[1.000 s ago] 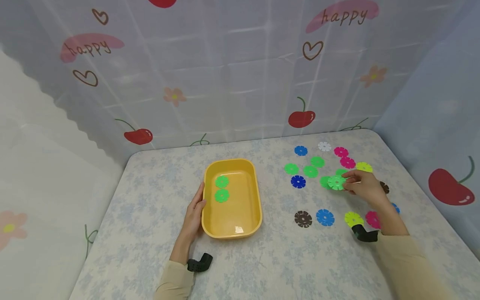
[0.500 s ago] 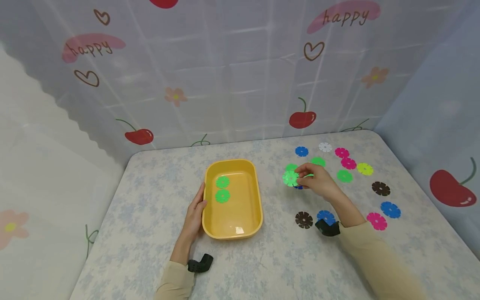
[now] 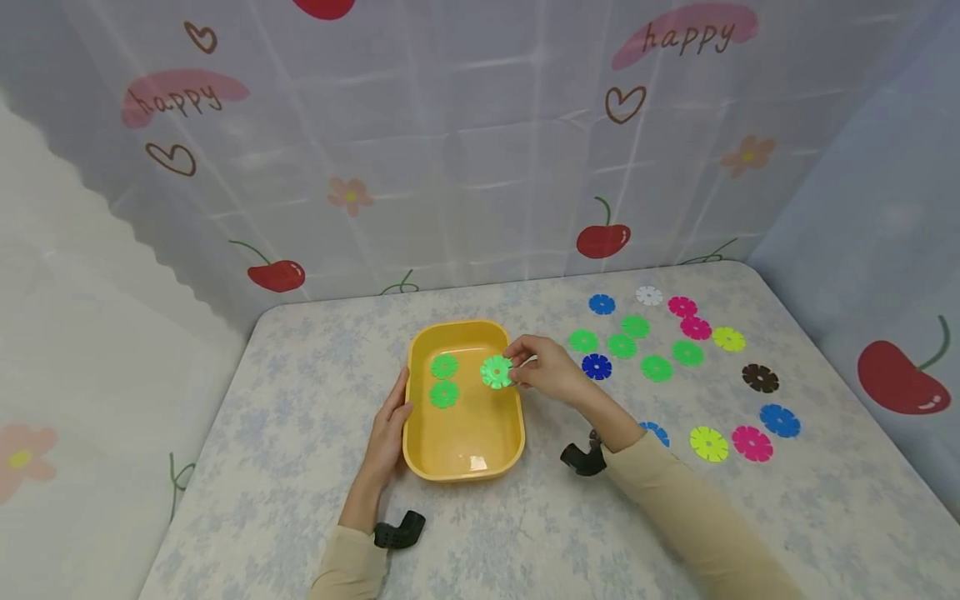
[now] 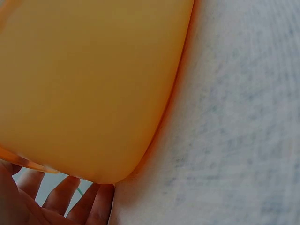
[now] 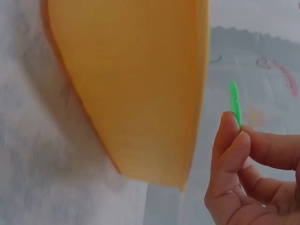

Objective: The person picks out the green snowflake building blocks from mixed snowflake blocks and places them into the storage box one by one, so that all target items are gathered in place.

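A green disc hangs over the right half of the yellow tray, pinched between the thumb and fingertips of the right hand. The right wrist view catches it nearly edge-on, the other fingers bent in beneath. That forearm slants in from the lower right. The left hand holds the tray's left wall, its thumb at the rim and its fingers slightly spread against the outside; the left wrist view cuts the hand off at its lower edge. Two more green discs lie inside the tray.

To the right, loose discs are scattered over the table. One blue disc is partly covered by the right sleeve. Behind, the curtain reads "happy" twice, and a cherry is cropped at the top.
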Tool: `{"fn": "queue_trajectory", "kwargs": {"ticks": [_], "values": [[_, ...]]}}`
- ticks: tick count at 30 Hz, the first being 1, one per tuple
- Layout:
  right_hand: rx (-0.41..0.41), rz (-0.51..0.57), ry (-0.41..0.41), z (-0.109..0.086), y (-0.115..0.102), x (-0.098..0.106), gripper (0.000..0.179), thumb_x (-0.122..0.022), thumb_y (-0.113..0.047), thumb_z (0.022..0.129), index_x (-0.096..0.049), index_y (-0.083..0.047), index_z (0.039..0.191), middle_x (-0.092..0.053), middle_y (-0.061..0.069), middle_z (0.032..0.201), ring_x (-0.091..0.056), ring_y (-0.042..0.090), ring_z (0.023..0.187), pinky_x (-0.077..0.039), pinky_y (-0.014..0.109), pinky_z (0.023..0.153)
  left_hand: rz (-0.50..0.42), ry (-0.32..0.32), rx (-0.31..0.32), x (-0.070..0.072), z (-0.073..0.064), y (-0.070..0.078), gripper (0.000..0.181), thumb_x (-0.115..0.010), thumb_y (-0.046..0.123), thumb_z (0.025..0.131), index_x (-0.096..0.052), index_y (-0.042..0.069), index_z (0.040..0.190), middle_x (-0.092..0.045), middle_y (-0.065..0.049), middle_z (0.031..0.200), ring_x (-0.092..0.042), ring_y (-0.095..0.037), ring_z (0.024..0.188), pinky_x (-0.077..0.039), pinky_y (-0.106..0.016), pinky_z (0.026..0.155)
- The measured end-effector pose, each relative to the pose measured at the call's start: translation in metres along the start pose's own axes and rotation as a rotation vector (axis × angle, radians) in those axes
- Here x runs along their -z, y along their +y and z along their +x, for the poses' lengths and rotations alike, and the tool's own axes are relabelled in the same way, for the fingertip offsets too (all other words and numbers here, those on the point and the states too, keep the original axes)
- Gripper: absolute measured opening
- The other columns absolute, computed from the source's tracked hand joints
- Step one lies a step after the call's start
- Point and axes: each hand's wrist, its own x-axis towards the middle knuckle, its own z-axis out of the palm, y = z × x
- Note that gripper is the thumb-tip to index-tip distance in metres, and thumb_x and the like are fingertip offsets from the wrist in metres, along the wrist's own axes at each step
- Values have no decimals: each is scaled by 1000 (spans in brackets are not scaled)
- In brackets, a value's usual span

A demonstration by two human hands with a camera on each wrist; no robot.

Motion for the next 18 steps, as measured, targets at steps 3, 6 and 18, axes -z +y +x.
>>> {"fn": "queue_trajectory", "kwargs": {"ticks": [3,6,18], "values": [[23,-17,-39,5,-6,-14,20,-63,1,92,-61,1,112,-56,13,96,-64,24,77,-58,42,75,-2,1,-2,0,0,0,50,-35,27,108,-21,39,155,-14,16,162,-10,-9,151,-29,-3,104],[55,-43,-76,10,-10,-26,19,-64,4,90,-61,3,109,-55,13,92,-63,26,74,-58,42,73,-8,1,-4,0,-1,0,51,-35,27,108,-21,38,155,-14,16,162,-10,-10,151,-29,-4,104],[117,-243,-192,27,-12,-60,16,-67,4,86,-65,0,101,-59,7,87,-55,14,72,-49,22,62,-10,-7,-4,0,-1,1,51,-35,28,108,-20,37,156,-13,16,162,-9,-9,151,-27,-3,105]]}}
